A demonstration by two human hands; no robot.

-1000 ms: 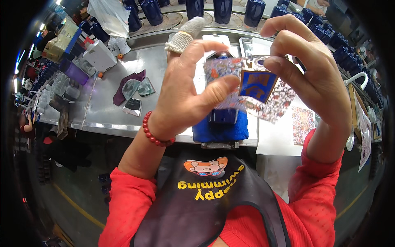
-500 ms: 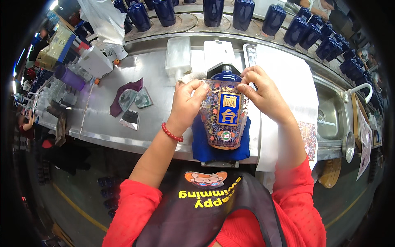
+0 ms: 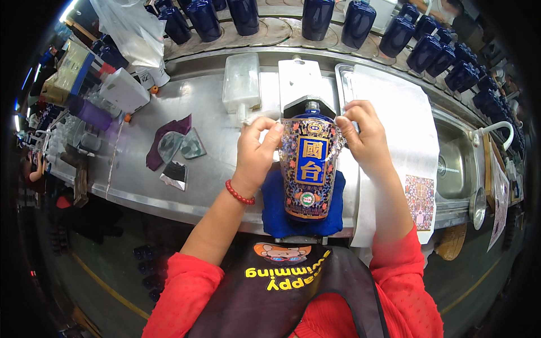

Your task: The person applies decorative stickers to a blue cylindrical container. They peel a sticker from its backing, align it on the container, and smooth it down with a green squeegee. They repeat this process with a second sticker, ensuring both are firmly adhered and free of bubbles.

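Note:
A dark blue glass bottle (image 3: 312, 110) lies on its back on a folded blue cloth (image 3: 275, 217), neck pointing away from me. A thin clear decal film (image 3: 309, 194), printed with colourful flowers and a blue-and-gold panel, lies over the bottle's front. My left hand (image 3: 256, 147) pinches the film's upper left corner between thumb and finger. At the upper right corner, my right hand (image 3: 365, 134) pinches the film in the same way. The film's edges stand out a little past the bottle's shoulders.
Behind the bottle is a white block-shaped stand (image 3: 298, 79), beside a clear rectangular bottle (image 3: 241, 84). Purple and grey scraps (image 3: 169, 143) lie left. Right are white paper sheets (image 3: 389, 112), another printed decal (image 3: 420, 197) and a sink (image 3: 453, 163). Blue bottles (image 3: 318, 19) line a conveyor behind.
The film, earlier held paler and looser over the bottle, now lies closer against it, the dark blue showing through. The bottles on the conveyor have shifted right.

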